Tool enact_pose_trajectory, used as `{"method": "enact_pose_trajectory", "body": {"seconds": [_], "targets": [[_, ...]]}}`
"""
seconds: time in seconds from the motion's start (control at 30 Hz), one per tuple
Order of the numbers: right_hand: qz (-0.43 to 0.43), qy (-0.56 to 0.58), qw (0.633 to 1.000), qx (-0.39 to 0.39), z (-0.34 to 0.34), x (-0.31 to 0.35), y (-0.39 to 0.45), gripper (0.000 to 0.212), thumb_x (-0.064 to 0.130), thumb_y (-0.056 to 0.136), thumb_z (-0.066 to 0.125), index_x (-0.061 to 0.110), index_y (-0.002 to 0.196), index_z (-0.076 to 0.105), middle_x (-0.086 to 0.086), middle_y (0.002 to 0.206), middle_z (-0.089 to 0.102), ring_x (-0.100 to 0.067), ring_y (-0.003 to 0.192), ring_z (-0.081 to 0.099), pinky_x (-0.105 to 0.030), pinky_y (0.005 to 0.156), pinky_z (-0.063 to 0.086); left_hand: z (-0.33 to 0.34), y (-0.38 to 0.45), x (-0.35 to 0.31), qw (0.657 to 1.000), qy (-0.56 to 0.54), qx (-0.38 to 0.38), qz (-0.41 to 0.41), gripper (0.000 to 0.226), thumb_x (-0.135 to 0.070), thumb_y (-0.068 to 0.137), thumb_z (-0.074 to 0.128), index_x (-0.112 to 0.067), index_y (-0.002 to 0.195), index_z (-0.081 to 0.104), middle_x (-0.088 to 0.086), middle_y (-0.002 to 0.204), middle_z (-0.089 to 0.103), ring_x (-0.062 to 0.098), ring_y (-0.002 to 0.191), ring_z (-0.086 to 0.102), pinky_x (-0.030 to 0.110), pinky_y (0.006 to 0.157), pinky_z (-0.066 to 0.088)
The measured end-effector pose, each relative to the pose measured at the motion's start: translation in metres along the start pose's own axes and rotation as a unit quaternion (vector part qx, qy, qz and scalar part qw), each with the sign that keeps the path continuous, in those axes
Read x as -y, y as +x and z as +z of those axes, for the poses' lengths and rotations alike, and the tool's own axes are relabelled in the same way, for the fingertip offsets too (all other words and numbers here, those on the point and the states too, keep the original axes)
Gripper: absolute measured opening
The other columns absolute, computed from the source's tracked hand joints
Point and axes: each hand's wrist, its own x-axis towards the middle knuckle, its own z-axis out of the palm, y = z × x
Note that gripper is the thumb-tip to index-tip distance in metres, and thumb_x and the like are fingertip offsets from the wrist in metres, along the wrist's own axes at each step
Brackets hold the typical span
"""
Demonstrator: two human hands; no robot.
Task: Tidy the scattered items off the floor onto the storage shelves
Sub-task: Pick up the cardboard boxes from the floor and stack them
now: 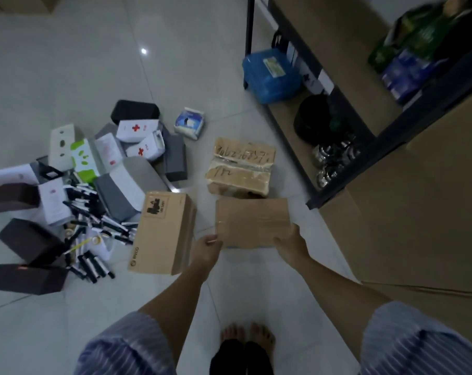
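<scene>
**A:** While both arms reach down, the plain cardboard box (252, 221) sits right between the hands. The left hand (206, 249) has its near left corner, thumb pinched on top of the edge, and the right hand (290, 239) is wrapped round the near right corner. So both are clamped on the same box, one at each end.

**B:** Is it up off the floor (94, 63)?

**A:** Honestly can't tell from this angle. It's just in front of the bare feet, and its far edge overlaps the taped-up carton (240, 169) with scribbled writing.

**B:** And the rest of the mess?

**A:** Just left of the held box there's a longer printed carton (161, 234), close to the left hand but not touching it. Further left it's a heap: black markers (94, 212), white first-aid boxes (137, 128) with red crosses, dark boxes, a grey one. The storage shelves (346, 147) are to the right, with a blue plastic container (271, 74) on the bottom level.
</scene>
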Motion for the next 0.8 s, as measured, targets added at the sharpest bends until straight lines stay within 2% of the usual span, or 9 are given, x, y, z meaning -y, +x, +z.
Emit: {"method": "enact_pose_trajectory", "body": {"seconds": [0.07, 0.17, 0.23, 0.3, 0.37, 0.43, 0.5, 0.6, 0.8], "targets": [[0.020, -0.020, 1.000, -0.008, 0.027, -0.017, 0.043, 0.080, 0.035, 0.096, 0.057, 0.012, 0.155, 0.008, -0.013, 0.153, 0.036, -0.037, 0.131, 0.044, -0.047, 0.103, 0.039, 0.020, 0.046, 0.024, 1.000, 0.022, -0.006, -0.005, 0.040, -0.016, 0.094, 0.061, -0.001, 0.131, 0.055, 0.017, 0.125, 0.060, 0.027, 0.106, 0.058, 0.034, 0.090, 0.047], [0.060, -0.032, 0.996, -0.053, 0.068, -0.050, 0.108, 0.085, 0.054, 0.090, 0.060, 0.011, 0.152, 0.021, -0.012, 0.148, 0.042, -0.035, 0.134, 0.041, -0.050, 0.105, 0.034, 0.053, 0.110, 0.064, 0.999, 0.022, -0.024, -0.020, 0.056, -0.020, 0.091, 0.066, -0.003, 0.140, 0.045, 0.016, 0.138, 0.051, 0.030, 0.122, 0.051, 0.032, 0.094, 0.043], [0.086, -0.009, 0.992, -0.092, 0.093, -0.073, 0.150, 0.089, 0.059, 0.084, 0.064, 0.010, 0.149, 0.028, -0.014, 0.147, 0.041, -0.036, 0.134, 0.038, -0.054, 0.105, 0.036, 0.072, 0.148, 0.090, 0.998, 0.003, -0.043, -0.037, 0.070, -0.020, 0.087, 0.071, -0.004, 0.145, 0.036, 0.015, 0.142, 0.046, 0.030, 0.126, 0.048, 0.030, 0.090, 0.040], [0.115, 0.017, 0.986, -0.124, 0.113, -0.095, 0.187, 0.096, 0.062, 0.080, 0.067, 0.009, 0.150, 0.029, -0.016, 0.150, 0.036, -0.037, 0.137, 0.035, -0.058, 0.105, 0.037, 0.087, 0.182, 0.113, 0.997, -0.018, -0.056, -0.052, 0.088, -0.024, 0.083, 0.076, -0.005, 0.151, 0.024, 0.015, 0.149, 0.039, 0.031, 0.131, 0.044, 0.034, 0.096, 0.040], [0.138, 0.053, 0.979, -0.140, 0.128, -0.114, 0.218, 0.101, 0.062, 0.079, 0.068, 0.009, 0.152, 0.021, -0.016, 0.155, 0.027, -0.037, 0.141, 0.027, -0.058, 0.107, 0.033, 0.098, 0.213, 0.132, 0.995, -0.051, -0.061, -0.056, 0.101, -0.036, 0.080, 0.078, -0.007, 0.153, 0.015, 0.014, 0.151, 0.036, 0.031, 0.133, 0.042, 0.037, 0.103, 0.038], [0.137, 0.095, 0.970, -0.175, 0.140, -0.130, 0.242, 0.106, 0.060, 0.077, 0.071, 0.013, 0.153, 0.015, -0.016, 0.155, 0.025, -0.039, 0.139, 0.028, -0.059, 0.107, 0.034, 0.107, 0.240, 0.147, 0.993, -0.087, -0.060, -0.052, 0.108, -0.056, 0.072, 0.078, -0.012, 0.152, 0.021, 0.011, 0.148, 0.042, 0.032, 0.130, 0.046, 0.041, 0.105, 0.042], [0.122, 0.127, 0.957, -0.228, 0.149, -0.143, 0.256, 0.108, 0.060, 0.075, 0.074, 0.013, 0.153, 0.016, -0.020, 0.150, 0.033, -0.042, 0.133, 0.036, -0.057, 0.104, 0.039, 0.114, 0.256, 0.157, 0.989, -0.130, -0.066, -0.037, 0.095, -0.063, 0.067, 0.077, -0.015, 0.141, 0.042, 0.006, 0.132, 0.057, 0.031, 0.121, 0.055, 0.046, 0.098, 0.050], [0.126, 0.155, 0.945, -0.259, 0.151, -0.144, 0.260, 0.094, 0.061, 0.076, 0.071, 0.006, 0.144, 0.035, -0.021, 0.140, 0.043, -0.042, 0.121, 0.048, -0.048, 0.096, 0.043, 0.119, 0.264, 0.154, 0.975, -0.199, -0.101, 0.001, 0.056, -0.040, 0.081, 0.076, -0.016, 0.128, 0.056, -0.004, 0.113, 0.065, 0.021, 0.111, 0.061, 0.033, 0.087, 0.052], [0.128, 0.284, 0.894, -0.321, 0.120, -0.104, 0.212, 0.076, 0.060, 0.078, 0.070, 0.009, 0.128, 0.045, -0.018, 0.125, 0.047, -0.037, 0.100, 0.056, -0.042, 0.079, 0.049, 0.100, 0.227, 0.089, 0.964, -0.227, -0.097, 0.099, 0.059, -0.037, 0.081, 0.078, -0.020, 0.132, 0.056, -0.005, 0.120, 0.066, 0.010, 0.109, 0.063, 0.029, 0.090, 0.052]]}}
